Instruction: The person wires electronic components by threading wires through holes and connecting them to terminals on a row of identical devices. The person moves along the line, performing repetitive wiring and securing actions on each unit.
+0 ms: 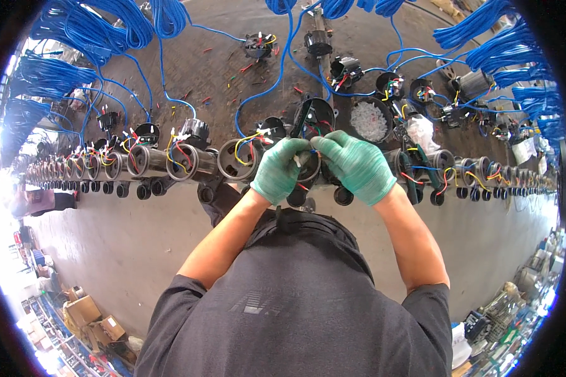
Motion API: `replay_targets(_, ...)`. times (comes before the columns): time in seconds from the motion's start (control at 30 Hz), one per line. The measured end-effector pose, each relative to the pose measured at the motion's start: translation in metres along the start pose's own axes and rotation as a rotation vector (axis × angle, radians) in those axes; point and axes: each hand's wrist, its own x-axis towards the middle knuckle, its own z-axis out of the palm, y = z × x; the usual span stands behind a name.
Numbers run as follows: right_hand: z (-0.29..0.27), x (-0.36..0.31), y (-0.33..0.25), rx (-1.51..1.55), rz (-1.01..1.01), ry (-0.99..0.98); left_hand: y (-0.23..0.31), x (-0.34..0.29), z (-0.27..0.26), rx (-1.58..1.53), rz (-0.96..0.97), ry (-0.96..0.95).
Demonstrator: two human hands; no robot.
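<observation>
Both hands wear green gloves and meet at the bench's near edge, over a dark round housing (309,168). My left hand (278,169) is closed, fingertips pinched, with a small white piece showing by the thumb; what it grips is mostly hidden. Opposite it, my right hand (356,164) pinches at a short bit of blue wire (313,151) between the fingertips. Just left of my hands lies an open round housing (238,160) with yellow and red wires. Behind them stands a larger black round part (319,115), a dark tool-like shape leaning across it.
A bowl of small white pieces (369,122) sits behind my right hand, with a crumpled clear bag (421,133) beside it. Similar housings line the edge both ways. Blue cable coils (94,31) hang along the back, leads trailing to black motor-like parts (318,43). Wire scraps litter the bench.
</observation>
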Motion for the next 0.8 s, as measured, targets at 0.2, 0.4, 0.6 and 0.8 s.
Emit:
replay_targets(0.2, 0.013, 0.002, -0.011, -0.101, -0.036, -0.014, 0.000, -0.001, -0.001, -0.050, 0.009, 0.006)
replay_targets(0.4, 0.015, 0.000, -0.027, 1.397, 1.253, -0.064, -0.001, 0.000, -0.002, -0.013, 0.052, 0.008)
replay_targets(0.6, 0.002, 0.002, -0.014, 0.141, 0.212, 0.128, -0.003, 0.001, -0.002, -0.016, 0.006, 0.010)
replay_targets(0.8, 0.007, 0.008, -0.013, -0.143, -0.073, -0.054, -0.003, 0.000, -0.003, -0.105, -0.015, 0.018)
